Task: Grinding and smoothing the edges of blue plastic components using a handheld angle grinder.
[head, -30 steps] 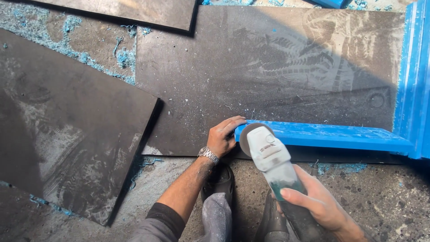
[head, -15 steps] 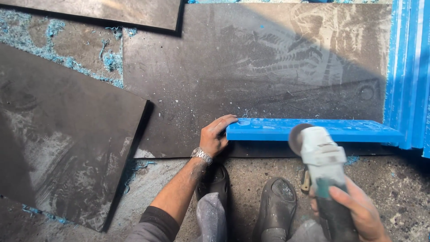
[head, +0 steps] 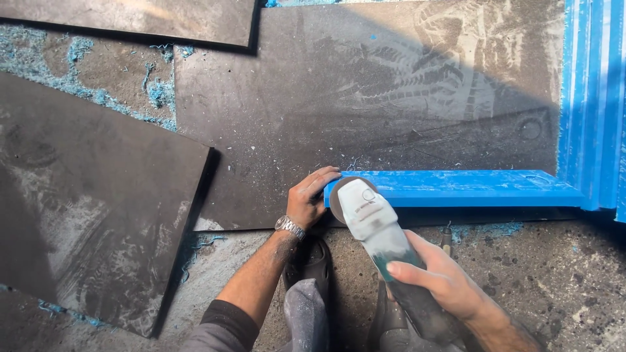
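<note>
A blue plastic strip (head: 456, 188) lies along the near edge of a large dark sheet (head: 365, 104) on the floor. My left hand (head: 310, 199) rests flat on the sheet, its fingers touching the strip's left end; a metal watch is on the wrist. My right hand (head: 440, 280) grips the body of a dusty white angle grinder (head: 368, 218). The grinder's disc sits at the left end of the blue strip, right beside my left fingers.
Another dark sheet (head: 91, 202) lies at the left, and a third (head: 130, 16) along the top. Blue shavings (head: 78, 65) litter the concrete floor between them. A blue ribbed panel (head: 596, 104) runs down the right edge. My shoes (head: 319, 261) stand below the hands.
The grinder swung out to the right along the strip half a second ago and has come back to its left end. My left hand has stayed in place.
</note>
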